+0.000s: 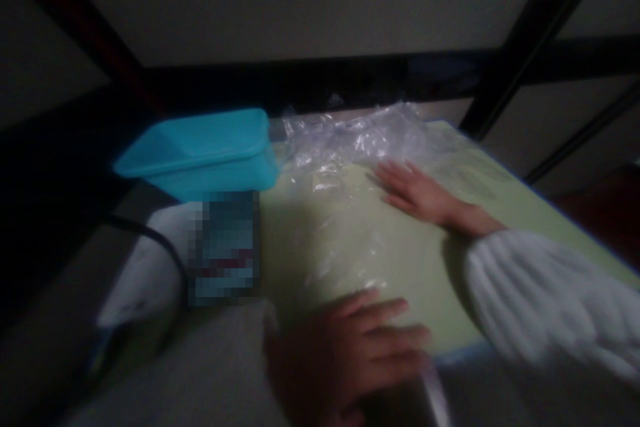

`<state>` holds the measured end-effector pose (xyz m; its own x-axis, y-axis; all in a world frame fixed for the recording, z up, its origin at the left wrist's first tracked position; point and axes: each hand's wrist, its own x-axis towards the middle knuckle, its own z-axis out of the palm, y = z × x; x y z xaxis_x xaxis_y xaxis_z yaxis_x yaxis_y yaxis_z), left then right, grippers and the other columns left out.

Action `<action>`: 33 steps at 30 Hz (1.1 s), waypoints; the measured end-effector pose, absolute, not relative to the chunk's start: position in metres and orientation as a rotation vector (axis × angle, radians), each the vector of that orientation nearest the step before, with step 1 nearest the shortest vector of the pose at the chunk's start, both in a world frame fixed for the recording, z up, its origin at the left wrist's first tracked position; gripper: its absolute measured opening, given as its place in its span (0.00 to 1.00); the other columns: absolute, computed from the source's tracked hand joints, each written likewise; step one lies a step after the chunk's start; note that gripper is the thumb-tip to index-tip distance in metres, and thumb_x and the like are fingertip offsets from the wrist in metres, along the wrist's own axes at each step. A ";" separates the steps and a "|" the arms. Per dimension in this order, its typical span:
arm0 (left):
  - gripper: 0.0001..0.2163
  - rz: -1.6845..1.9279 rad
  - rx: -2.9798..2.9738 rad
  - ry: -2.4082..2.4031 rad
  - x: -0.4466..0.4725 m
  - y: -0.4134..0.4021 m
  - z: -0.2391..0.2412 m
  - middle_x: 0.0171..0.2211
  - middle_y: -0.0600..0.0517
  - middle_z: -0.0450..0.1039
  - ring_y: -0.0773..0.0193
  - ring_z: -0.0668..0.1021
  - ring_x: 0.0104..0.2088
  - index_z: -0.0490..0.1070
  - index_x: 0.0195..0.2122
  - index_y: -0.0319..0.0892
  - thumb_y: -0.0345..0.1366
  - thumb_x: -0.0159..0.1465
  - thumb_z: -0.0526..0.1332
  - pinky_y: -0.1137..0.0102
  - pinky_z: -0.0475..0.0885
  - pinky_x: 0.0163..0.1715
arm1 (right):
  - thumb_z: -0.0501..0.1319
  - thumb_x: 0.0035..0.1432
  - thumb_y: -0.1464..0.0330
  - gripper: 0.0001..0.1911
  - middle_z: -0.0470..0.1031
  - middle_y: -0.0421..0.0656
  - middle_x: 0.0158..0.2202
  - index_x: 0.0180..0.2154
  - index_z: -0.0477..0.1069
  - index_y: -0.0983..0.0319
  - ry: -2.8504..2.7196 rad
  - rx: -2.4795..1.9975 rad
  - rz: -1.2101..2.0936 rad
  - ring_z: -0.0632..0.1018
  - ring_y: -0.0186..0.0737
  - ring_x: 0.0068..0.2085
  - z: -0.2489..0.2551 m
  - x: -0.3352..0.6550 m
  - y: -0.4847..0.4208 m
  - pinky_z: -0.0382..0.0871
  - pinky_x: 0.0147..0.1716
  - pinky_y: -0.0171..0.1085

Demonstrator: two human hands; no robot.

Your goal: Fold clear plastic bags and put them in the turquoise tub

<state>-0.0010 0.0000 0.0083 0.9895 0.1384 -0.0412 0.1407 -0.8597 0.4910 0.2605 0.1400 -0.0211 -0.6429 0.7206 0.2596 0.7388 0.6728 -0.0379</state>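
A pale green board (pixel 530 207) with a blue edge lies in front of me, covered by a sheet of clear crinkled plastic (pixel 350 140). My right hand (pixel 417 193) rests flat on the plastic near the middle of the board, fingers stretched out toward the left. My left hand (pixel 345 353) sits at the near edge of the board, fingers extended and lying on the plastic. Both arms wear white ribbed sleeves. The picture is dim and blurred.
A turquoise plastic tub (pixel 200 150) stands at the board's far left corner. A blurred-out box (pixel 227 247) lies beside it over a white object with a dark cable (pixel 150 237). Dark frame bars (pixel 530 27) run behind and to the right.
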 end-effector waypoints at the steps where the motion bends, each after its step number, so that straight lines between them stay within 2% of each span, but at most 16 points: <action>1: 0.32 -0.003 2.624 0.202 -0.001 -0.001 0.008 0.67 0.54 0.48 0.53 0.49 0.67 0.54 0.63 0.42 0.35 0.54 0.55 0.51 0.46 0.65 | 0.47 0.65 0.57 0.29 0.53 0.52 0.65 0.63 0.53 0.63 -2.628 -1.170 -0.111 0.53 0.51 0.66 -0.021 0.261 0.140 0.46 0.61 0.59; 11: 0.31 0.064 2.636 0.211 -0.003 -0.001 0.004 0.66 0.53 0.51 0.49 0.50 0.66 0.54 0.63 0.43 0.41 0.57 0.57 0.46 0.44 0.63 | 0.47 0.65 0.60 0.27 0.57 0.51 0.64 0.62 0.56 0.64 -2.553 -1.235 -0.216 0.58 0.50 0.64 -0.017 0.263 0.137 0.47 0.61 0.58; 15: 0.30 0.054 2.671 0.129 -0.003 0.003 0.007 0.65 0.51 0.54 0.50 0.50 0.66 0.54 0.63 0.42 0.42 0.59 0.55 0.48 0.44 0.64 | 0.46 0.66 0.61 0.26 0.59 0.53 0.63 0.61 0.58 0.66 -2.529 -1.239 -0.214 0.59 0.51 0.63 -0.011 0.262 0.133 0.47 0.62 0.57; 19: 0.28 0.104 2.748 0.055 -0.003 0.003 0.012 0.63 0.50 0.57 0.52 0.57 0.64 0.55 0.63 0.42 0.44 0.62 0.53 0.52 0.50 0.64 | 0.45 0.66 0.62 0.25 0.61 0.50 0.62 0.61 0.58 0.63 -2.507 -1.186 -0.221 0.62 0.50 0.62 -0.005 0.261 0.129 0.49 0.61 0.59; 25: 0.25 0.411 2.857 -0.008 -0.004 0.001 -0.001 0.65 0.47 0.54 0.54 0.68 0.59 0.55 0.63 0.43 0.48 0.66 0.47 0.57 0.55 0.62 | 0.44 0.67 0.62 0.24 0.65 0.51 0.59 0.59 0.61 0.64 -2.539 -1.124 -0.231 0.65 0.48 0.61 -0.001 0.254 0.123 0.50 0.61 0.58; 29: 0.22 0.562 2.841 0.093 -0.004 -0.007 -0.012 0.63 0.48 0.58 0.61 0.69 0.58 0.52 0.63 0.42 0.43 0.69 0.45 0.61 0.56 0.62 | 0.46 0.67 0.62 0.23 0.67 0.52 0.58 0.58 0.62 0.64 -2.585 -1.068 -0.179 0.67 0.49 0.59 -0.002 0.251 0.121 0.50 0.61 0.59; 33: 0.20 0.659 2.856 0.355 -0.002 -0.012 -0.013 0.59 0.50 0.65 0.65 0.69 0.57 0.54 0.61 0.41 0.36 0.67 0.49 0.65 0.59 0.62 | 0.48 0.66 0.62 0.23 0.66 0.50 0.59 0.59 0.61 0.61 -2.615 -1.008 -0.078 0.67 0.48 0.59 -0.003 0.246 0.117 0.51 0.60 0.58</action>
